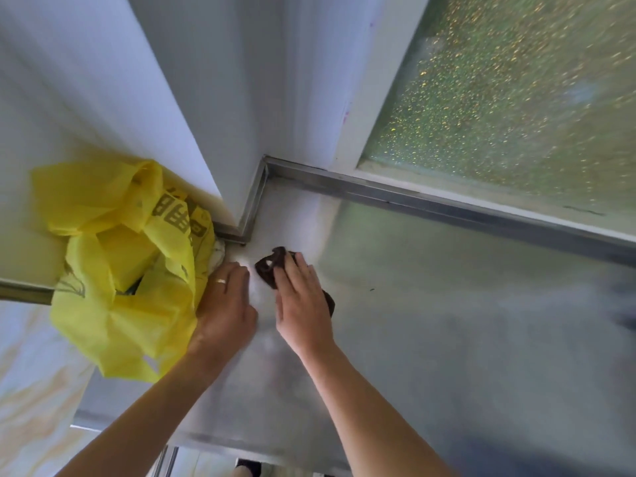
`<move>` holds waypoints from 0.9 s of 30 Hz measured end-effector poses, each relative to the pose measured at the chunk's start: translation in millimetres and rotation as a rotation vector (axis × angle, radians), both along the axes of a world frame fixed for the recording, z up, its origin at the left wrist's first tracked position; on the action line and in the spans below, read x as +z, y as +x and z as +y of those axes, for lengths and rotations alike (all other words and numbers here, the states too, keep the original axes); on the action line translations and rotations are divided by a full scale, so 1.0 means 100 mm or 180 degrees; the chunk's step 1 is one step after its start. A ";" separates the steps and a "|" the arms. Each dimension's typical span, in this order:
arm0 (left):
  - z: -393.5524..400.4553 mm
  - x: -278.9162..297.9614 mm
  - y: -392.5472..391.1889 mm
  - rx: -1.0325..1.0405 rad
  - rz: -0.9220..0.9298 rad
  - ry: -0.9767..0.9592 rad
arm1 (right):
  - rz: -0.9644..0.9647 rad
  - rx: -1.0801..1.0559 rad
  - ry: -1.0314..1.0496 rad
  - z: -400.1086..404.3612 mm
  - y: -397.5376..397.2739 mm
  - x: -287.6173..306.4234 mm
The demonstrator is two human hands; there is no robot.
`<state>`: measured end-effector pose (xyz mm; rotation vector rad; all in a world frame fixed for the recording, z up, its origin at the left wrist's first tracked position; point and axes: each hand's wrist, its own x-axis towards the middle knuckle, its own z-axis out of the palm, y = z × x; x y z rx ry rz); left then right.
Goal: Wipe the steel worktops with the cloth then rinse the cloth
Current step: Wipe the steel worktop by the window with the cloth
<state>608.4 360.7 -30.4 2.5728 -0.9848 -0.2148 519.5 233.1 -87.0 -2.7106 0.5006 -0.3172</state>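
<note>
Steel worktop, mid-wipe: my right hand presses the dark cloth flat under straight fingers, near the back corner. Just left, my left hand pushes the yellow bag aside, fingers relaxed. Next, I judge: sweep under the bag; rinsing waits.

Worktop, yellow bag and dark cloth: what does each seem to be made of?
Worktop: apparently brushed steel, grey with a soft, streaky sheen and a folded metal rim. Yellow bag: thin plastic film, judging by its crinkles and slight translucency. Dark cloth under the right hand: probably soft fabric, limp and matte; its weave is too blurred to tell.
</note>
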 end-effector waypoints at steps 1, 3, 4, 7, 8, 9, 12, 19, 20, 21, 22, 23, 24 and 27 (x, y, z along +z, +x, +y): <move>-0.03 -0.02 -0.02 0.0030 -0.0084 -0.0082 | 0.0071 -0.0137 -0.0113 -0.09 -0.13 -0.01; -0.11 -0.11 -0.07 0.0013 -0.0206 -0.0033 | 0.0165 -0.0561 -0.0286 -0.41 -0.40 0.03; -0.17 -0.16 -0.12 -0.0040 -0.0230 0.0135 | 0.0229 -0.0753 -0.0345 -0.61 -0.55 0.05; -0.46 -0.20 -0.37 -0.0169 0.0041 0.0390 | 0.0408 -0.0965 -0.0276 -1.21 -1.02 0.10; -0.57 -0.18 -0.48 -0.0180 0.0175 0.0374 | 0.0331 -0.0875 -0.0135 -1.36 -1.16 0.10; -0.69 -0.16 -0.60 -0.0216 0.0242 0.0364 | 0.0191 -0.0755 0.0040 -1.48 -1.29 0.10; -1.01 -0.11 -0.93 -0.0288 0.0303 0.0257 | -0.0420 -0.0767 0.0465 -1.68 -1.52 0.33; -1.39 -0.19 -1.32 -0.0122 0.0356 0.0195 | -0.0651 -0.1744 0.0242 -2.23 -1.88 0.32; -1.39 -0.19 -1.32 -0.0011 0.0367 0.0129 | -0.0333 -0.1815 0.0258 -2.27 -1.90 0.21; -1.38 -0.20 -1.31 0.0090 0.0376 0.0078 | -0.0128 -0.1820 0.0259 -2.27 -1.90 0.11; -1.36 -0.20 -1.31 0.0174 0.0365 0.0061 | -0.0037 -0.1755 0.0226 -2.25 -1.87 0.04; -1.31 -0.21 -1.30 0.0238 0.0330 0.0054 | -0.0028 -0.1651 0.0168 -2.21 -1.80 -0.01; -1.27 -0.22 -1.29 0.0300 0.0306 0.0051 | -0.0046 -0.1540 0.0138 -2.16 -1.72 -0.03; -1.10 -0.24 -1.25 0.0449 0.0278 -0.0008 | -0.0191 -0.1204 0.0191 -1.91 -1.47 -0.06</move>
